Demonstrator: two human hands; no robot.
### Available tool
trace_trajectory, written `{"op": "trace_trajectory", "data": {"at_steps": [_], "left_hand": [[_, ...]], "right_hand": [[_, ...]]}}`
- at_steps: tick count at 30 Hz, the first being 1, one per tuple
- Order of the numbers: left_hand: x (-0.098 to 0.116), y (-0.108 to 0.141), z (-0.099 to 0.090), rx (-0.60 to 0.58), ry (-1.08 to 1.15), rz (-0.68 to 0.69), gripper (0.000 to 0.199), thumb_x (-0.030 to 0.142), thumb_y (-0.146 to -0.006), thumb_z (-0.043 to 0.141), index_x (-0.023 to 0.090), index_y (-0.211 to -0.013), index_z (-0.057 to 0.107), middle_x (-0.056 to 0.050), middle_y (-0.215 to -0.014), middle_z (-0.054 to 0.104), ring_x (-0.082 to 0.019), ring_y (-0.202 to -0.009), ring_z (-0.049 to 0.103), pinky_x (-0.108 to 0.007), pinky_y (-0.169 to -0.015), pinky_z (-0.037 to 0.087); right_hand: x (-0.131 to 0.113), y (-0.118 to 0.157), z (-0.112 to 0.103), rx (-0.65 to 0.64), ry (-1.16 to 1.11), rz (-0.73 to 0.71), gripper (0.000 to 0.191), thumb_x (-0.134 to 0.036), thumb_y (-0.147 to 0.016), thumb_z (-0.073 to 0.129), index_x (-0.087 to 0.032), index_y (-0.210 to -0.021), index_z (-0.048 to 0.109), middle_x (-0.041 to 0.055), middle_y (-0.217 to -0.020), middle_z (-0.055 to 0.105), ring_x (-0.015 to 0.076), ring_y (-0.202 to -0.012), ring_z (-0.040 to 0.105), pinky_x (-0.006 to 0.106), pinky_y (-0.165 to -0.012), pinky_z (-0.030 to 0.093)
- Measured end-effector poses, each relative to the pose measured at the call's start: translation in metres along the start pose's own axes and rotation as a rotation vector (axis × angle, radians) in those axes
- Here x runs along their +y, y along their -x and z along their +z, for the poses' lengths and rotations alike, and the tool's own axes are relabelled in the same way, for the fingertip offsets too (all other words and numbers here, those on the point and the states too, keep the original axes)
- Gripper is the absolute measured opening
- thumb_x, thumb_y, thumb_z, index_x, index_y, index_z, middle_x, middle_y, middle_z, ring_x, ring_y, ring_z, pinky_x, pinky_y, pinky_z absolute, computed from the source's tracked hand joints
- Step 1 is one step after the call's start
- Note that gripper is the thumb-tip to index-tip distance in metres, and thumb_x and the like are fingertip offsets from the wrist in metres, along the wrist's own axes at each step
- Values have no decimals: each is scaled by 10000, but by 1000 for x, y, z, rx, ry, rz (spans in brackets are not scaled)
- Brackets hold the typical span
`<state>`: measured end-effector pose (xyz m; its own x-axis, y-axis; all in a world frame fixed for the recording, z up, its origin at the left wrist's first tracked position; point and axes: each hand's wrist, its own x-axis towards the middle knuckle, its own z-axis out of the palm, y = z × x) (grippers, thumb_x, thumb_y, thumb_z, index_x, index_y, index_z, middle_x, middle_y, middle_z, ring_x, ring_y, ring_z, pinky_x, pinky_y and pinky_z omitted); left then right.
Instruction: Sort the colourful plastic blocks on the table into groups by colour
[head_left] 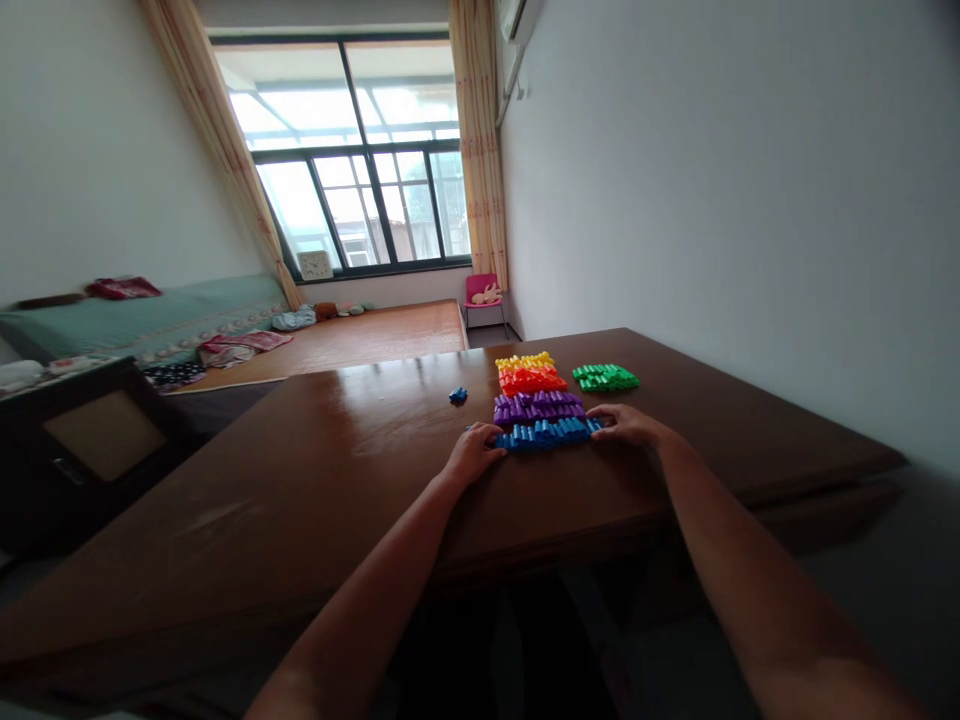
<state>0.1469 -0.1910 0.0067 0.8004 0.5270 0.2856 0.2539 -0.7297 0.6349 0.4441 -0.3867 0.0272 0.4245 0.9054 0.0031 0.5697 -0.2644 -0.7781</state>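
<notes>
Left grip (477,452), right grip (622,424), partly spread, touching opposite ends of blue row (546,433)

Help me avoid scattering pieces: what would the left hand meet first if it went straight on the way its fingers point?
The left hand would first meet the row of blue pieces, whose left end it seems to touch; whether it would brush the purple row is unclear.

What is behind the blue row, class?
Behind the blue row come the purple row, orange row, then yellow row. Whatever the left hand and right hand cover at the ends cannot be seen.
</notes>
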Motion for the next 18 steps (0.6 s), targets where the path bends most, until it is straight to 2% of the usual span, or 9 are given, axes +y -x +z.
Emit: {"op": "trace_trajectory", "data": {"at_steps": [2, 3, 6, 8, 10, 14, 16, 18], "left_hand": [[2, 1, -5, 15, -10, 19, 377, 301, -723, 744, 209, -1083, 683, -60, -1076, 650, -196, -931, 633, -321, -841, 543], [1, 1, -11, 64, -33, 19, 330, 326, -753, 721, 213, -1062, 691, -59, -1076, 659, -203, -965, 629, -324, -881, 527], [-8, -1, -32, 312, -114, -84, 224, 316, -895, 547, 209, -1018, 700, -62, -1079, 682, -200, -1028, 618, -323, -958, 475], [-18, -2, -43, 353, -142, -212, 262, 233, -920, 471, 185, -1060, 687, -76, -1086, 694, -194, -1006, 631, -322, -948, 472], [-27, -4, -44, 249, -165, -255, 294, 193, -905, 478, 162, -1129, 665, -97, -1145, 686, -201, -1031, 626, -330, -964, 460], [-30, -8, -29, 26, -255, -93, 364, 278, -862, 578, 212, -1215, 631, -75, -1281, 628, -251, -1209, 512, -391, -1065, 377], [-30, -11, -29, -28, -299, -56, 378, 239, -828, 597, 256, -1204, 635, -44, -1267, 635, -258, -1216, 496, -396, -1062, 382], [-36, -13, -39, -30, -332, -82, 376, 143, -797, 570, 266, -1138, 669, -35, -1213, 659, -257, -1184, 516, -384, -1038, 405]], "right_hand": [[4, 5, 3, -7, -141, -23, 606, -388, -606, 768, -179, -1164, 662, 85, -1020, 719, 215, -902, 667, 300, -773, 538], [9, 6, 4, 38, -199, -24, 596, -400, -626, 753, -183, -1172, 655, 96, -1069, 710, 215, -923, 668, 294, -768, 542], [28, 5, 8, 337, -315, 28, 482, -407, -693, 675, -174, -1114, 653, 127, -1138, 682, 197, -897, 669, 260, -670, 540], [40, 2, 11, 502, -355, 70, 421, -396, -722, 622, -156, -1067, 646, 142, -1097, 686, 170, -788, 662, 239, -575, 511], [48, -2, 14, 558, -365, 68, 384, -382, -727, 604, -153, -1033, 641, 140, -1051, 693, 147, -698, 641, 227, -520, 484], [52, -4, 15, 547, -314, 10, 347, -364, -724, 608, -158, -1001, 640, 135, -1035, 694, 139, -670, 630, 226, -506, 478], [54, -3, 15, 537, -292, -4, 345, -360, -738, 589, -159, -1014, 634, 138, -1049, 691, 140, -681, 633, 230, -517, 485], [58, -2, 16, 545, -283, -1, 343, -357, -751, 563, -158, -1023, 627, 139, -1055, 691, 139, -677, 631, 234, -525, 488]]}}
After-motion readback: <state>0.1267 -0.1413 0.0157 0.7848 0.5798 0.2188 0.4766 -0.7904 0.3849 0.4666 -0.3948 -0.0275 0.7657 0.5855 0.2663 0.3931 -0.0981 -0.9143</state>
